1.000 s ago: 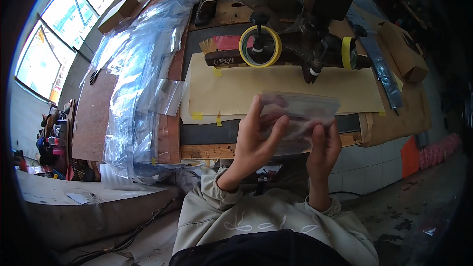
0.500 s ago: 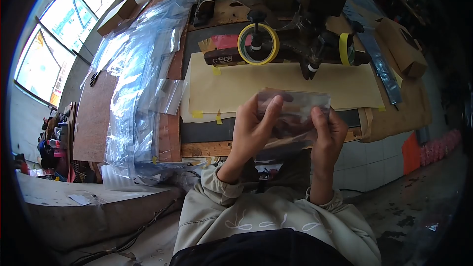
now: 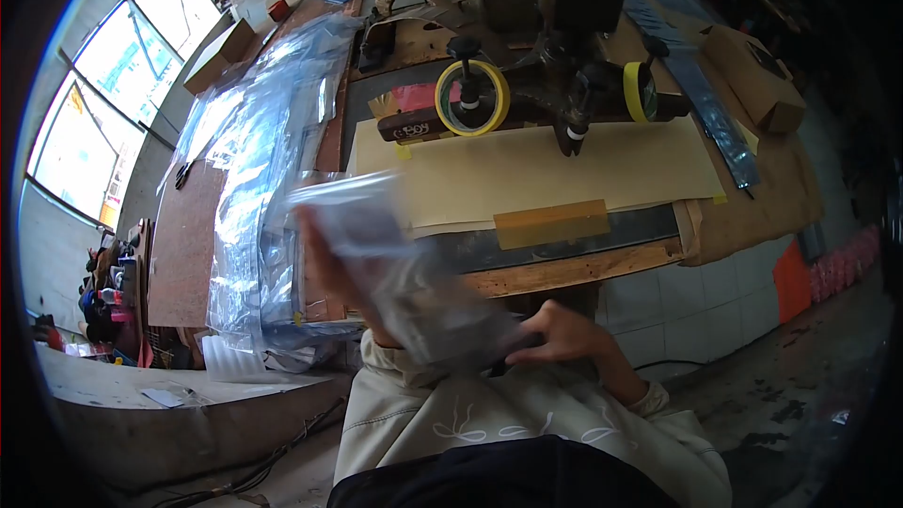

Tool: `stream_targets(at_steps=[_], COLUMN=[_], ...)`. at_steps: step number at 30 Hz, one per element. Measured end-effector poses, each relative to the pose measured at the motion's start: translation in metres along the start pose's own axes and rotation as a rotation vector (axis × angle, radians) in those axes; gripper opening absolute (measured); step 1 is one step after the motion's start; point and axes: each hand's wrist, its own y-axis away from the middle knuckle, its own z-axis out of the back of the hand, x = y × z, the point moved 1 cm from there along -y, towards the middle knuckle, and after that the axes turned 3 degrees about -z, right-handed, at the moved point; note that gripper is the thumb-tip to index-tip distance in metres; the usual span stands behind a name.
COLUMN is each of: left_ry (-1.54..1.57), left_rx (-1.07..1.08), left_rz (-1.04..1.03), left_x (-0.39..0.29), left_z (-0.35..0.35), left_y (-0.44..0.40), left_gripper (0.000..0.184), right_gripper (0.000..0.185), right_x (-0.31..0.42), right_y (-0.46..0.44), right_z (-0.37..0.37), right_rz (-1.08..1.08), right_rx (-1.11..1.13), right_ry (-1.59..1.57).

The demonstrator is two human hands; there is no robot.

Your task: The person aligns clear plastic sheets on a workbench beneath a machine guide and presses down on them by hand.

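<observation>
A clear plastic bag [image 3: 414, 287], smeared by motion, slants in front of my body from upper left to lower right. My left hand [image 3: 334, 268] grips its upper left side, the fingers partly hidden and blurred. At the bag's lower right end my right hand [image 3: 562, 334] has its thumb and fingers closed on the edge. Beyond them lies a beige sheet [image 3: 555, 169] on the machine bed. An amber strip [image 3: 552, 224] lies across the sheet's front edge.
Yellow tape rolls [image 3: 503, 99] hang on the machine's crossbar [image 3: 414, 122] above the sheet. Many clear plastic bags [image 3: 259, 179] are piled on the left of the table. A cardboard box [image 3: 752, 80] stands at the right. Scissors [image 3: 183, 174] lie at the left.
The bag has swung from level between both hands to a slant. My left hand moved left, my right hand down toward my body. The amber strip now shows on the sheet's front edge.
</observation>
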Motion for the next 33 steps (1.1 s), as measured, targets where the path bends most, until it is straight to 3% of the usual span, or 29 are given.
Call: stream_targets(at_steps=[2,3,7,11,13,15,18,21,22,23,24,25,27,28,30,33], left_ry=[0.79,1.034,1.134,1.186,1.188,1.195,0.986,0.017,-0.192,-0.309,-0.47,-0.479,-0.742,-0.827,-1.002,-0.505], left_rx=[0.245,0.21,0.253,0.391,0.492,0.592,0.668,0.508,0.578,0.963,1.062,1.181,1.297,1.383,1.536,1.302], left_rz=[0.116,0.141,-0.01,-0.072,-0.027,0.044,0.381,0.705,0.872,0.992,1.301,1.123,1.23,1.12,0.884,0.941], left_x=[-0.035,-0.047,-0.091,-0.122,-0.134,-0.134,-0.108,-0.08,-0.067,-0.047,-0.031,-0.016,-0.004,-0.001,0.002,0.001], left_z=[-0.009,-0.01,-0.008,-0.003,0.008,0.022,0.075,0.128,0.129,0.115,0.115,0.11,0.094,0.09,0.085,0.067], left_y=[-0.033,-0.043,-0.056,-0.06,-0.057,-0.049,-0.011,0.068,0.087,0.083,0.097,0.114,0.127,0.129,0.128,0.102], left_gripper=[0.014,0.013,0.014,0.026,0.023,0.017,0.009,0.019,0.024,0.025,0.025,0.031,0.038,0.041,0.047,0.059], right_gripper=[0.021,0.021,0.021,0.018,0.017,0.019,0.021,0.016,0.017,0.017,0.018,0.018,0.019,0.02,0.022,0.021], right_x=[-0.045,-0.076,-0.198,-0.272,-0.191,-0.149,-0.107,-0.049,-0.045,-0.027,-0.01,0.019,0.057,0.071,0.091,0.091], right_y=[-0.008,-0.016,-0.021,0.009,0.043,0.077,0.138,0.192,0.215,0.226,0.237,0.234,0.209,0.196,0.169,0.14], right_z=[-0.031,-0.049,-0.086,-0.088,-0.056,-0.025,0.007,0.032,0.033,0.035,0.037,0.04,0.036,0.033,0.03,0.031], right_rz=[-0.035,-0.051,0.083,-0.113,-0.35,-0.431,-0.512,-0.308,-0.255,-0.278,-0.295,-0.395,-0.196,-0.082,0.223,0.564], right_rx=[0.053,0.08,-0.204,-0.275,-0.435,-0.501,-0.679,-0.818,-0.949,-1.056,-1.164,-1.249,-1.436,-1.514,-1.421,-1.023], right_ry=[0.024,0.037,0.226,0.107,0.104,0.11,0.106,0.276,0.232,0.201,0.166,0.145,0.562,0.773,1.016,0.991])
